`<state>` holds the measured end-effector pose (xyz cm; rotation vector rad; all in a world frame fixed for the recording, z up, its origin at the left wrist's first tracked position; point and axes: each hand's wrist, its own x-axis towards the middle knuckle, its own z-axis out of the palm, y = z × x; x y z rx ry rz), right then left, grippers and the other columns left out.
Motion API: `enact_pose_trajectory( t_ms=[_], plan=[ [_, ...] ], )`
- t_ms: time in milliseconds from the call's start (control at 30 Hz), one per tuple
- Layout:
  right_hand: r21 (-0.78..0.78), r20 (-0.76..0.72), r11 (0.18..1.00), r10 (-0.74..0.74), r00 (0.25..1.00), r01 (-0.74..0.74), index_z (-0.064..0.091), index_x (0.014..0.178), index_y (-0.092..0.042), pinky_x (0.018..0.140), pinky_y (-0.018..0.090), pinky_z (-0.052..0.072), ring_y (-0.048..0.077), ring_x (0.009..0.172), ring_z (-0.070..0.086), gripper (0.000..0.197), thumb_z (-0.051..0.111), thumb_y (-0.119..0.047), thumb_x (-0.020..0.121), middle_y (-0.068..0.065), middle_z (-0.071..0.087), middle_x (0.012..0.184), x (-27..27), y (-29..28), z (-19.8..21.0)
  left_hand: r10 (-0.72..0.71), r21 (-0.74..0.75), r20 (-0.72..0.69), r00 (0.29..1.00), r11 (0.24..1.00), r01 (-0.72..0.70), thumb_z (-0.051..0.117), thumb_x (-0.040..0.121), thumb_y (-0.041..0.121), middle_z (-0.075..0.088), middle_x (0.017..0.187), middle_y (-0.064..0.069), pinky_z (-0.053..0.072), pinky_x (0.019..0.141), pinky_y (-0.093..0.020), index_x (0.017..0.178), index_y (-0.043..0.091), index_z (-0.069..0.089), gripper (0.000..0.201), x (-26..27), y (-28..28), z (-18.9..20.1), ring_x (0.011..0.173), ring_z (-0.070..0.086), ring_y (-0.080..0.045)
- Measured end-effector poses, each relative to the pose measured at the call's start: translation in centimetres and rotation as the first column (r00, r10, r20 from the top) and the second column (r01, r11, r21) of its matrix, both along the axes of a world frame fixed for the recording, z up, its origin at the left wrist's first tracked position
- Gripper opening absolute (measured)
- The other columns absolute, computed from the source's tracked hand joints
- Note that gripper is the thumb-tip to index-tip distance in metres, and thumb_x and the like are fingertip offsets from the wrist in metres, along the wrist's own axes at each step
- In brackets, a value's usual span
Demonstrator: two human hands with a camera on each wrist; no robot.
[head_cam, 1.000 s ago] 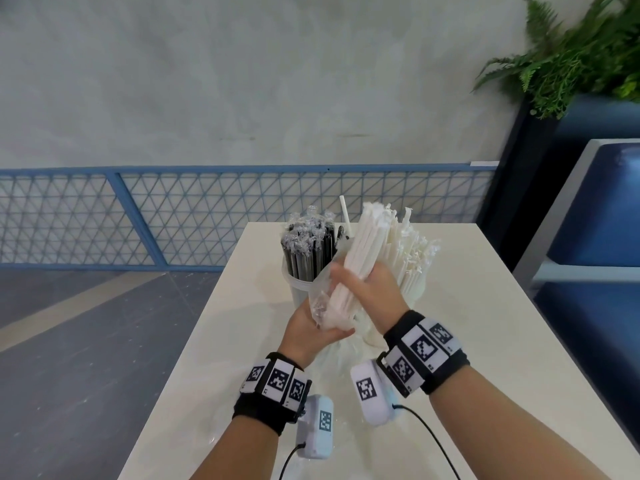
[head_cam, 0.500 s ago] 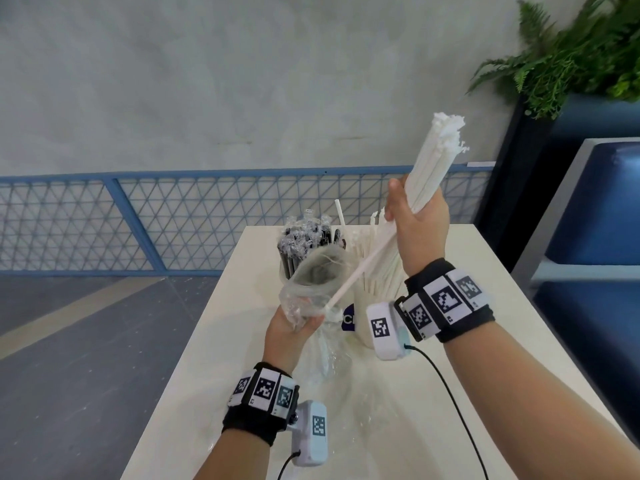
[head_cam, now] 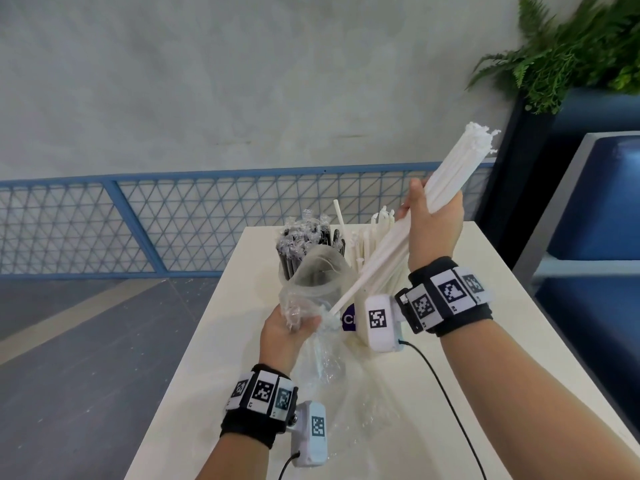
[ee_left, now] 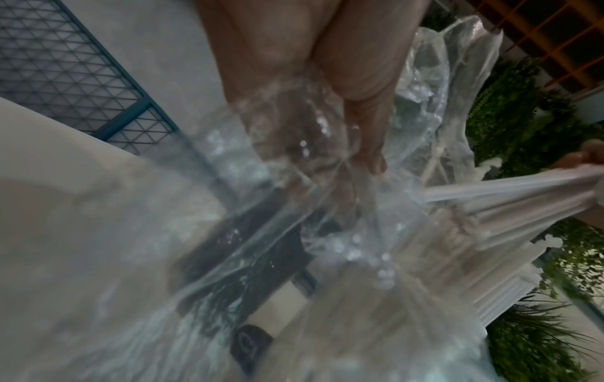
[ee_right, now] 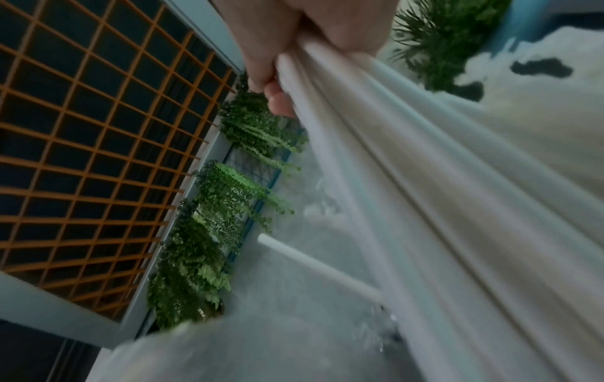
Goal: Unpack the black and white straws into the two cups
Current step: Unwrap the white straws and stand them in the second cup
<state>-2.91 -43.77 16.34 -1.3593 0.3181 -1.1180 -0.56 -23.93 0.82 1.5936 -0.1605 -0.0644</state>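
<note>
My right hand [head_cam: 434,220] gripped a bundle of white straws [head_cam: 453,176] raised above the far half of the tabletop [head_cam: 491,306], fingers wrapped tight round its middle, the bundle tilted up toward the right. One straw's low end reached down to the clear plastic bag [head_cam: 311,289], which my left hand [head_cam: 289,329] pinched in curled fingers, the bag's mouth gaping upward. Whether that tip was inside the bag's mouth or just at it, I could not tell. Behind the bag, at the far end of the tabletop, stood the two cups: the left cup [head_cam: 284,275], largely hidden, packed with black straws [head_cam: 301,244] in clear wrappers, and just beside it the right cup [head_cam: 360,317] already bristling with white straws [head_cam: 372,237]. More crumpled clear wrapping [head_cam: 349,400] lay on the near tabletop between my wrists. By my reading, the job was well along: the black straws looked stowed, and this white handful remained to be dropped into the right cup, with the empty bag to be set aside.
</note>
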Motion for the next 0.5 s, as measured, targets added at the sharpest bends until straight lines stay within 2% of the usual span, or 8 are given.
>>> enact_pose_trajectory(
  t_ms=[100,200,267,333,400,433,500],
  plan=[
    [0.026,-0.042,0.999,0.042,0.998,-0.041,0.049,0.086,-0.022,0.06,0.019,0.048,0.008,0.055,0.056,0.015,0.064,-0.024,0.085,0.0,0.058,0.061,-0.1,1.1,-1.4,0.016,-0.002,0.013,1.0,1.0,-0.016,0.077,0.069,0.004,0.066,0.071,-0.004,0.049,0.059,-0.015,0.08,0.007,0.063,0.018,-0.2,-0.5,0.0,0.061,0.06,-0.009],
    [-0.005,-0.092,0.994,0.108,0.99,-0.109,0.057,0.091,-0.008,0.066,0.019,0.049,0.006,0.059,0.058,0.018,0.065,-0.022,0.084,-0.001,0.06,0.06,-0.4,2.6,-3.3,-0.016,-0.018,-0.003,1.0,1.0,0.016,0.075,0.071,0.002,0.066,0.075,-0.009,0.05,0.059,-0.017,0.087,0.003,0.063,0.02,-0.4,-1.2,0.3,0.066,0.06,-0.017],
    [-0.049,-0.12,0.988,0.141,0.983,-0.148,0.058,0.081,-0.012,0.072,0.019,0.048,0.006,0.06,0.058,0.012,0.063,-0.021,0.086,-0.002,0.059,0.058,-0.7,3.3,-3.8,-0.039,-0.027,-0.015,0.999,0.999,0.038,0.074,0.072,-0.002,0.065,0.077,-0.01,0.05,0.058,-0.016,0.087,0.004,0.062,0.019,-0.6,-1.6,0.6,0.068,0.06,-0.019],
    [-0.034,-0.098,0.99,0.132,0.986,-0.136,0.053,0.076,-0.021,0.07,0.02,0.048,0.008,0.059,0.056,0.014,0.06,-0.022,0.088,-0.002,0.056,0.058,-0.9,3.3,-3.2,-0.029,-0.028,-0.019,0.999,0.999,0.028,0.075,0.072,0.001,0.065,0.08,-0.011,0.05,0.059,-0.017,0.091,0.003,0.063,0.022,-0.6,-1.6,0.6,0.07,0.06,-0.019],
    [-0.006,-0.037,0.996,0.092,0.995,-0.092,0.05,0.081,-0.021,0.06,0.014,0.046,0.005,0.054,0.052,0.013,0.059,-0.025,0.089,-0.002,0.054,0.06,-1.0,2.6,-2.0,0.019,-0.012,-0.028,0.999,1.0,-0.019,0.08,0.067,0.012,0.067,0.079,-0.011,0.054,0.065,-0.03,0.088,0.007,0.064,0.027,-0.4,-1.3,0.3,0.071,0.061,-0.022],
    [-0.031,-0.016,0.998,0.059,0.998,-0.059,0.049,0.083,-0.02,0.057,0.01,0.044,0.002,0.052,0.051,0.012,0.058,-0.025,0.089,-0.002,0.053,0.061,-0.9,2.1,-1.3,0.051,-0.009,-0.045,0.998,0.999,-0.051,0.08,0.062,0.02,0.067,0.078,-0.011,0.054,0.07,-0.04,0.085,0.01,0.064,0.029,-0.4,-1.1,0.1,0.071,0.062,-0.025],
    [-0.11,-0.003,0.994,0.011,1.0,-0.012,0.051,0.086,-0.014,0.056,0.005,0.04,-0.002,0.051,0.049,0.014,0.058,-0.026,0.089,-0.002,0.053,0.063,-0.8,1.3,-0.4,0.104,-0.03,-0.082,0.991,0.994,-0.107,0.076,0.055,0.027,0.067,0.075,-0.012,0.054,0.077,-0.048,0.08,0.013,0.063,0.032,-0.3,-0.8,0.0,0.071,0.062,-0.027]
  ],
)
